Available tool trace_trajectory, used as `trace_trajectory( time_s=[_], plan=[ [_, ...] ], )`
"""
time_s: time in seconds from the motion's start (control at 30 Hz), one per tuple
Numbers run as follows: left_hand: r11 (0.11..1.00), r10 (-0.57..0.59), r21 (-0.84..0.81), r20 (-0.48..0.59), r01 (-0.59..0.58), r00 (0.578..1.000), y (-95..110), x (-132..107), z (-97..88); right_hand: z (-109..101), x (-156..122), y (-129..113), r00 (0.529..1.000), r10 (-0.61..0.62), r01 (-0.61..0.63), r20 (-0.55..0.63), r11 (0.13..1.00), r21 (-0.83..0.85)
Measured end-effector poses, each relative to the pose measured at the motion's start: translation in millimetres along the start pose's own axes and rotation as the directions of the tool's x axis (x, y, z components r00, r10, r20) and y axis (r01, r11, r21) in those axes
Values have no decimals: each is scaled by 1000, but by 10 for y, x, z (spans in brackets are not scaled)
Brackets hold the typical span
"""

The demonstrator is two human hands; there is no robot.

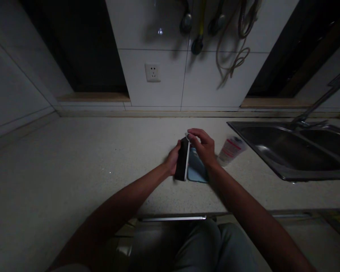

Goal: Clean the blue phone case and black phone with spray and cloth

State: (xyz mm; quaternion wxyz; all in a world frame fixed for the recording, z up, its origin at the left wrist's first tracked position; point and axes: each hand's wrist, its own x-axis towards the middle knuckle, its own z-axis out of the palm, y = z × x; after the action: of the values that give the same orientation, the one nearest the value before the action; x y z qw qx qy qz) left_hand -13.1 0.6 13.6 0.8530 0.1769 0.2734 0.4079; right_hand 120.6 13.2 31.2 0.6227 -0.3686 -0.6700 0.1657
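My left hand (pixel 173 161) is wrapped round a smartphone (pixel 182 159), which it holds tilted on edge above the counter. The phone's dark face points left and its pale edge faces right. At the phone's top end my right hand (pixel 204 145) is closed in a pinch. A small whitish piece (pixel 187 136) shows at those fingertips; what it is I cannot make out. Flat on the counter beneath my right wrist lies a light blue phone case (pixel 197 168), partly covered by the hand. Right of it is a clear plastic pack with red print (pixel 230 150).
A steel double sink (pixel 272 160) with a tap (pixel 303 119) is set into the pale counter (pixel 73 162) on the right. Behind, the tiled wall carries a power socket (pixel 152 72) and a hanging cord (pixel 235 66). A metal strip (pixel 172 218) runs below the front edge.
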Motion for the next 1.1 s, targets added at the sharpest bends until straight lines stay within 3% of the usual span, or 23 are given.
trace_trajectory(
  time_s=[0.17, 0.33, 0.47, 0.7, 0.93, 1.1],
  plan=[
    [989, -86, 124, 80, 76, 993, -32, 9, -32, 15, -52, -4, 962, 212, -252, 174, 933, 258],
    [960, -245, 174, 154, 218, 957, -29, 61, -105, 48, -92, 22, 920, 260, -355, 293, 869, 344],
    [970, -233, 111, 195, 214, 953, -15, 19, -50, 63, -98, 116, 932, 268, -339, 246, 885, 320],
    [998, -68, 22, 286, 64, 956, 25, -61, 9, 85, -108, 200, 950, 244, -293, 192, 910, 293],
    [992, -78, 111, 183, 58, 980, 133, -25, -38, 44, -101, 194, 942, 301, -332, 149, 902, 278],
    [995, -94, 51, 145, 87, 985, 129, -79, -4, 12, -109, 180, 963, 230, -252, 138, 953, 168]
  ],
)
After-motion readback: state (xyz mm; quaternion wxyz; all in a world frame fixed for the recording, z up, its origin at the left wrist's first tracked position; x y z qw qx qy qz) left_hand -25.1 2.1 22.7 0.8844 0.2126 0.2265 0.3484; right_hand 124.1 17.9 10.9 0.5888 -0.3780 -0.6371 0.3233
